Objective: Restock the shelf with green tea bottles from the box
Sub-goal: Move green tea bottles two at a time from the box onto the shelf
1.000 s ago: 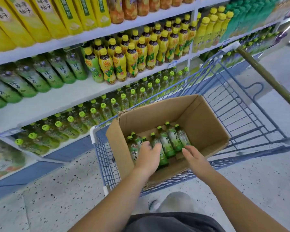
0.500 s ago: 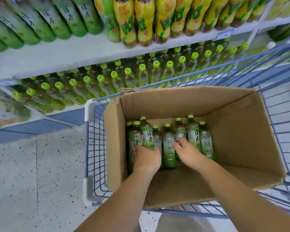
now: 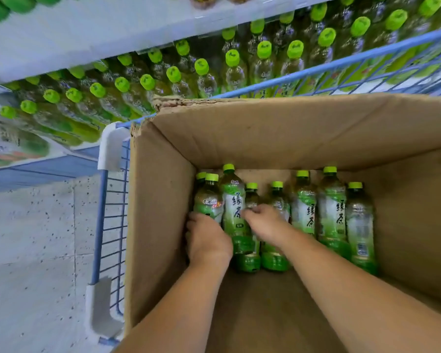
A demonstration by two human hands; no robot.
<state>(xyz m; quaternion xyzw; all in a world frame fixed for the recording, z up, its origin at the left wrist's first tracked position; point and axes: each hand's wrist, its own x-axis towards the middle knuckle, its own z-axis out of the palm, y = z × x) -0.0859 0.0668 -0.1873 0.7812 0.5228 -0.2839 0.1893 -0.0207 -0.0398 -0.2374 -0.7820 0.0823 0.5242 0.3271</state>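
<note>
An open cardboard box (image 3: 163, 200) sits in a blue wire cart (image 3: 112, 225) and holds several green tea bottles lying in a row with green caps pointing away. My left hand (image 3: 206, 238) is curled around the leftmost green tea bottle (image 3: 209, 200) at the box's left wall. My right hand (image 3: 262, 220) lies over the neighbouring bottles, fingers closing on a labelled bottle (image 3: 236, 212) beside the left one. Three more bottles (image 3: 334, 212) lie untouched to the right. The lower shelf (image 3: 112, 80) behind the cart is full of green-capped bottles.
The cart's rim (image 3: 316, 70) runs between the box and the shelf. A white shelf board (image 3: 87, 34) hangs above the green-capped rows. Speckled grey floor (image 3: 36, 250) lies to the left. The near half of the box bottom (image 3: 265, 314) is bare cardboard.
My head has dropped closer to the box, so it fills the view. Both hands have gone deeper; the right hand slid left onto the bottles next to my left hand.
</note>
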